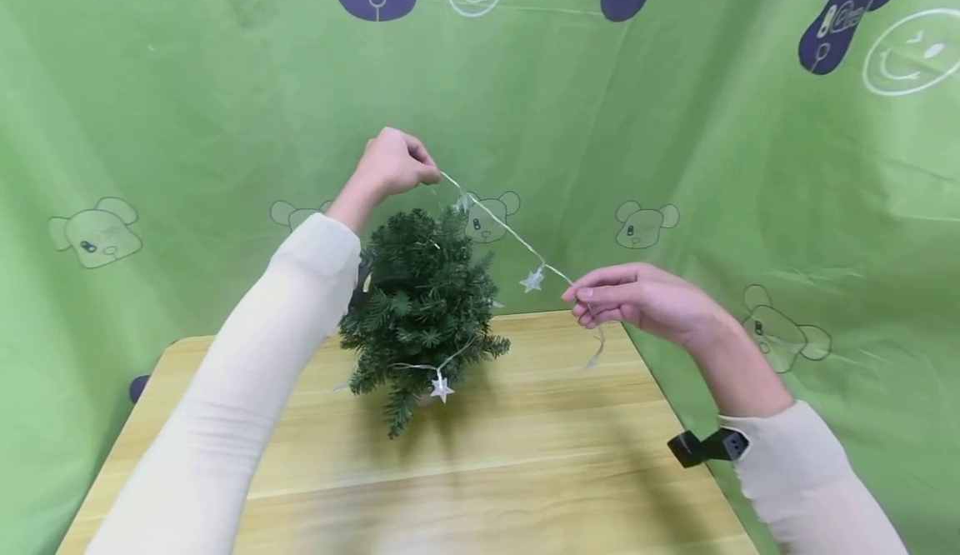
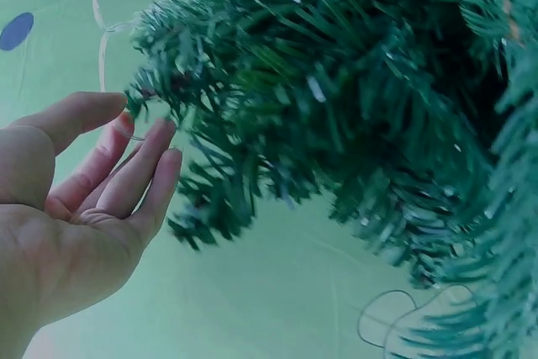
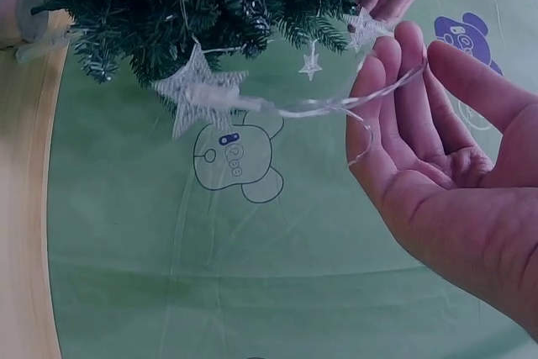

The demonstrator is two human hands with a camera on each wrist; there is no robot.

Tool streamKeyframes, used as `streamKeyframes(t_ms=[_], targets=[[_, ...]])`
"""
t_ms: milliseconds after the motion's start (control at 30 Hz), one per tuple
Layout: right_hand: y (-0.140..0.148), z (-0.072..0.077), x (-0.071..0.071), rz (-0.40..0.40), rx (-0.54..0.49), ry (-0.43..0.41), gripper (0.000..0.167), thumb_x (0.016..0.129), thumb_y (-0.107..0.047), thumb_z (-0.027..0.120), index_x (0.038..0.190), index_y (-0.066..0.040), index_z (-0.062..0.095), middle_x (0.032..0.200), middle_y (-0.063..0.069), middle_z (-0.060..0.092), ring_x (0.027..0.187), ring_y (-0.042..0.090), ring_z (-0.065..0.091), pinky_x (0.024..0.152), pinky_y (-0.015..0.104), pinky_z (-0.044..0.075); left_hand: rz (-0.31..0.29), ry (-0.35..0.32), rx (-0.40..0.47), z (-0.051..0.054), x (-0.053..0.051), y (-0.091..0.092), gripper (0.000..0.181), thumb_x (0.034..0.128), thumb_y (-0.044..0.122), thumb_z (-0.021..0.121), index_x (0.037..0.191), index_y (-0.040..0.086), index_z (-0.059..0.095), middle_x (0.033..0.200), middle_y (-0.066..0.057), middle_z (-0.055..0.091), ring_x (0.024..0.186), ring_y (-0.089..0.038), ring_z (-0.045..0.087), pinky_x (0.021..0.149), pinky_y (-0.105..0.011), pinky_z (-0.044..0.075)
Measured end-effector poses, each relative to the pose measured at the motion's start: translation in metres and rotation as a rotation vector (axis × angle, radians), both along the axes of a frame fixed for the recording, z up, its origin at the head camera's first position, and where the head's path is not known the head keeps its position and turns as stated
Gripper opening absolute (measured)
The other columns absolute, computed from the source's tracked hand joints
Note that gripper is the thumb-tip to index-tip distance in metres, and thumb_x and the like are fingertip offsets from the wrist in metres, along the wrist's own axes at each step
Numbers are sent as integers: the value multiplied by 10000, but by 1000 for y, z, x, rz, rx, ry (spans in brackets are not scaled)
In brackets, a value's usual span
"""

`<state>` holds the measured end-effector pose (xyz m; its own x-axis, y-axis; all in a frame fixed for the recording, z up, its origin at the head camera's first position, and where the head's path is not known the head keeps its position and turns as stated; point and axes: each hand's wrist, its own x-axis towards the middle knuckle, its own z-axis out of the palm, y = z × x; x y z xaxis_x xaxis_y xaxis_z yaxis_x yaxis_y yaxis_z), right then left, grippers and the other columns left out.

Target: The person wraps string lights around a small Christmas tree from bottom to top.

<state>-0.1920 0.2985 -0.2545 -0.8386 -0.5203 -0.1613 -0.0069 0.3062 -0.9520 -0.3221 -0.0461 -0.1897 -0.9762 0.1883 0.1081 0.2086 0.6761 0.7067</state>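
A small green artificial Christmas tree (image 1: 423,297) stands on the table, with a string of star lights (image 1: 510,228) partly around it. Above the treetop my left hand (image 1: 393,163) pinches the clear cord between thumb and fingers. Off to the right of the tree, my right hand (image 1: 641,297) pinches the same cord, which slopes down between both hands. One clear star (image 1: 533,279) hangs from that stretch. Another star (image 1: 441,387) rests against the lower front branches. In the right wrist view a large star (image 3: 200,90) dangles from the cord beside my right fingers.
The wooden table (image 1: 525,463) extends in front of the tree. Green curtains (image 1: 562,105) with bear and smiley prints enclose it at the back and sides. A black wrist device (image 1: 708,447) sits at my right cuff. The tree's pale base (image 3: 32,13) shows in the right wrist view.
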Motion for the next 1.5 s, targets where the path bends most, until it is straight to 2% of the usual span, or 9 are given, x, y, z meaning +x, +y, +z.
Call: streamKeyframes(t_ms=[233,500,733,867,1067,1167,1267,1400,1500], targets=[[-7,4,-3,59,-4,-5,239,1004,-108,597,1195,5,685,1048,78,741,964,197,713,932,365,586,8,-51,72,-7,-1,-12,202,908,220,739,1072,102,738,1161,-73,721,1002,-208,673,977,-354,527],[-17,11,-6,109,-22,4,242,1016,-98,573,1206,10,678,1047,83,732,959,196,705,942,387,584,14,-121,168,-13,-2,-23,257,944,232,725,1147,77,704,1184,-108,744,876,-110,684,1092,-365,477],[-23,12,-6,112,-36,-8,256,1016,-96,576,1227,14,668,1052,94,729,958,200,709,947,394,585,11,-155,211,-24,-3,-32,251,957,197,708,1168,62,688,1177,-130,741,939,-167,715,1076,-382,500],[-24,12,-5,122,-51,-3,269,1018,-100,570,1232,37,657,1048,97,720,952,206,699,925,359,592,-13,-155,166,-31,0,-35,237,963,191,698,1149,44,694,1168,-161,734,1030,-247,716,1025,-377,538],[-24,11,-5,155,-68,4,283,1026,-90,547,1242,68,639,1046,102,718,956,225,695,912,346,594,-13,-137,2,-38,3,-35,216,953,218,705,1116,78,733,1109,-127,753,1027,-266,695,1032,-416,517],[-24,10,-5,152,-69,4,284,1025,-95,551,1240,66,643,1041,102,721,952,227,695,906,344,595,-7,-132,-42,-36,6,-34,226,942,206,710,1138,97,740,1110,-104,754,1042,-275,677,1040,-442,492],[-24,10,-5,150,-69,6,280,1024,-98,554,1238,56,648,1039,102,722,946,220,696,903,344,595,-3,-126,-46,-30,10,-33,255,931,168,709,1174,94,732,1142,-111,747,1065,-278,671,1052,-455,478],[-23,10,-5,154,-63,11,269,1025,-98,549,1234,30,660,1044,102,724,944,216,697,905,341,593,-8,-109,-26,-16,17,-29,264,932,143,697,1191,106,727,1255,-105,712,1138,-261,643,1082,-465,464],[-23,10,-5,156,-59,14,277,1026,-97,547,1240,42,653,1046,100,725,947,219,698,905,342,592,-43,-63,-15,-4,27,-21,249,935,140,685,1179,126,731,1302,-85,692,1112,-242,630,1014,-429,504]])
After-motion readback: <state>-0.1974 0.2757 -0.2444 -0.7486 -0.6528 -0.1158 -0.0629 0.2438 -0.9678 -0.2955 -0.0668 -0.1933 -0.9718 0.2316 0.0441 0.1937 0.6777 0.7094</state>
